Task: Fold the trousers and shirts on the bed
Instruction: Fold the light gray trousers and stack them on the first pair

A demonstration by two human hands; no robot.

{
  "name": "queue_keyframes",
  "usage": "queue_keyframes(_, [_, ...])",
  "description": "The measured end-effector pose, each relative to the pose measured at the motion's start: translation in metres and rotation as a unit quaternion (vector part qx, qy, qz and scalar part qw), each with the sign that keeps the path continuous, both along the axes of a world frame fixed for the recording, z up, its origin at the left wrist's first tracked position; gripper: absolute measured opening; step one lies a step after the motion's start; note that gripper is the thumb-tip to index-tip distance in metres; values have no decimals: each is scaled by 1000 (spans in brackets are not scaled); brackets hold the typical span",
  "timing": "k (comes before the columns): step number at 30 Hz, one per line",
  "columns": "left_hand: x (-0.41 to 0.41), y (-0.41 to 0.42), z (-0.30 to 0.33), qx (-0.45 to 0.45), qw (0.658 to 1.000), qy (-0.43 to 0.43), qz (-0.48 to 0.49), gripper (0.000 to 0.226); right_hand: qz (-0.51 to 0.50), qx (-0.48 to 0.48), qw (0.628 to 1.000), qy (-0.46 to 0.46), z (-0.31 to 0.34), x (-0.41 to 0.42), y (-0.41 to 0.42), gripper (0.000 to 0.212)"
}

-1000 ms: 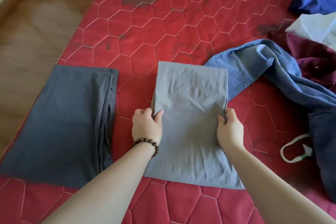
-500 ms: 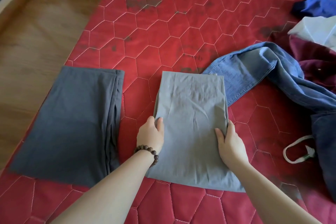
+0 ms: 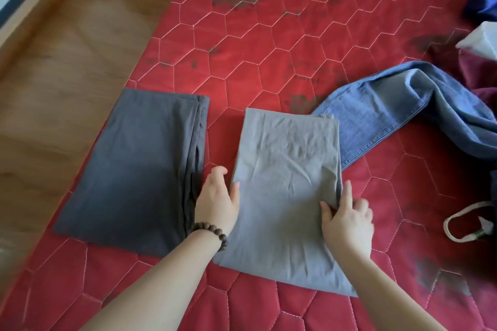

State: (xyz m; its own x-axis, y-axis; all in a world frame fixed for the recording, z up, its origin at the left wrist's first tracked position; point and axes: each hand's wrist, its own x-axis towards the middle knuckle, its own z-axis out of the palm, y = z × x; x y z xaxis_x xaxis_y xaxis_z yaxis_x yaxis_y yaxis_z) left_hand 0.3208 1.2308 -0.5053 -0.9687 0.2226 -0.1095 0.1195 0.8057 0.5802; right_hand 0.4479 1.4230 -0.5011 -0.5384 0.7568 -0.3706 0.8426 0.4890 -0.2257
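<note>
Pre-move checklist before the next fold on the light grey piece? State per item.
1. Light grey folded garment lies flat on the red quilted bed cover: ok, minor wrinkles only.
2. Left hand at its left edge, thumb on the cloth: ok.
3. Right hand at its right edge, thumb on top: ok; the fingers are blurred, so the firmness of the grip cannot be told.
4. Gap to the dark grey folded garment: ok, a strip of red shows between them.
5. Clear of the blue denim jeans: not ok, the far right corner lies on the denim.
</note>
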Motion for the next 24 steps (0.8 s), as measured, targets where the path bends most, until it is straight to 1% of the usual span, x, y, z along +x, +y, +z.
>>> queue_keyframes(1, [-4, -10, 4, 10, 999, 31, -15, 34, 4, 37, 999, 27, 7, -4, -6, 69])
queue_keyframes(3, [-17, -37, 9, -5, 996, 85, -42, 39, 44, 62, 988, 137, 19, -18, -28, 67])
queue_keyframes(4, [-24, -53, 9, -35, 994, 93, -49, 43, 78, 50, 978, 189, 24, -28, -45, 64])
queue_keyframes(5, [-32, -70, 8, -74, 992, 91, -47, 48, 108, 17, 969, 224, 26, -39, -66, 62])
queue_keyframes(6, [-39, -88, 6, -113, 989, 83, -36, 53, 130, -36, 962, 239, 28, -51, -88, 61])
queue_keyframes(8, [-52, -124, 1, -184, 981, 62, -2, 63, 164, -153, 945, 237, 26, -74, -136, 64])
queue_keyframes(9, [-59, -141, -2, -213, 976, 47, 17, 68, 171, -193, 939, 225, 22, -86, -156, 67])
queue_keyframes(10, [-67, -155, -4, -236, 971, 30, 35, 71, 168, -218, 938, 211, 17, -96, -172, 70])
queue_keyframes(12, [-80, -184, -6, -261, 962, -17, 84, 75, 145, -233, 945, 178, 10, -115, -195, 77])
queue_keyframes(15, [-95, -209, -5, -254, 955, -69, 139, 79, 86, -215, 963, 138, 4, -133, -211, 88])
queue_keyframes(17, [-101, -218, -5, -247, 957, -69, 133, 81, 56, -233, 964, 112, 2, -139, -217, 92])
queue_keyframes(18, [-106, -222, -5, -232, 961, -72, 130, 79, 58, -243, 963, 96, 2, -140, -221, 93])
queue_keyframes(20, [-117, -229, -3, -190, 968, -102, 132, 70, 69, -260, 960, 79, 0, -140, -226, 93])
queue_keyframes(22, [-125, -235, 0, -166, 970, -135, 114, 54, 53, -279, 954, 95, -1, -140, -228, 91])
queue_keyframes(24, [-130, -239, 6, -98, 977, -160, 104, 40, 23, -281, 953, 110, 0, -144, -225, 87])
